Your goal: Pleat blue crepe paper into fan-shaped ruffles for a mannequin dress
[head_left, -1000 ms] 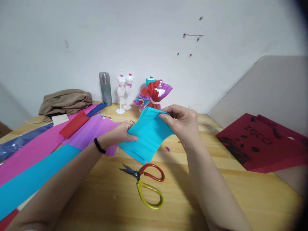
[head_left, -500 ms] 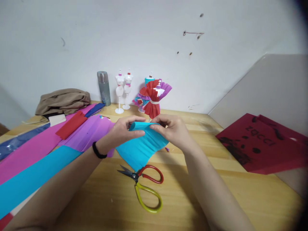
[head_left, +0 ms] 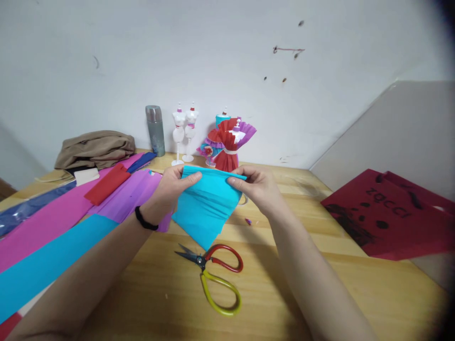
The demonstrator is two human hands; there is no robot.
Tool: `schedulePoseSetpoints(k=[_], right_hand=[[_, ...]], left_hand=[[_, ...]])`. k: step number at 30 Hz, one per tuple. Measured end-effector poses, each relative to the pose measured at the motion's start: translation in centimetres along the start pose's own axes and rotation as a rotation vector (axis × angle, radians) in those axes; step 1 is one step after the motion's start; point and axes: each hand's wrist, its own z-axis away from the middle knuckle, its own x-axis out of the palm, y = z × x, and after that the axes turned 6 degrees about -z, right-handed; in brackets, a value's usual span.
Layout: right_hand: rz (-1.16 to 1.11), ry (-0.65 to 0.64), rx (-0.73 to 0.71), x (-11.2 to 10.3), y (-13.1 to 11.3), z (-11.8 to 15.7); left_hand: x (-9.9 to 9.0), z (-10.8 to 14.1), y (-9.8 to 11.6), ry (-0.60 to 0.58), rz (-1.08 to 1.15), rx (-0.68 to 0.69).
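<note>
A turquoise piece of crepe paper (head_left: 209, 203) is stretched between my two hands above the table, its top edge folded over and its lower corner hanging down. My left hand (head_left: 177, 187) pinches the upper left of the paper, thumb on the near side. At the upper right corner, my right hand (head_left: 258, 187) grips it between thumb and fingers. Just below the paper's lower tip lies a pair of scissors (head_left: 201, 261), blades apart, with one red and one yellow handle. Behind my hands stands a small mannequin in a red paper dress (head_left: 227, 158).
Two white mannequins (head_left: 178, 132) and a grey flask (head_left: 155, 132) stand by the wall. Strips of coloured paper (head_left: 53, 213) and a brown cloth (head_left: 95, 148) cover the left side. A red paper bag (head_left: 387, 215) lies at the right. A small purple scrap (head_left: 248, 221) rests mid-table.
My hands have moved apart and spread the turquoise paper flatter. The top edge, curled before, is now pulled straight. My left hand has shifted slightly left. The scissors have stayed in place.
</note>
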Motion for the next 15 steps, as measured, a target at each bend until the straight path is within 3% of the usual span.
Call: schedulePoseSetpoints(k=[9, 15], right_hand=[[-0.103, 0.030, 0.012, 0.18, 0.24, -0.10], [-0.128, 0.061, 0.024, 0.14, 0.64, -0.17]], left_hand=[[0.10, 0.39, 0.17, 0.060, -0.002, -0.020], [-0.70, 0.17, -0.43, 0.054, -0.159, 0.076]])
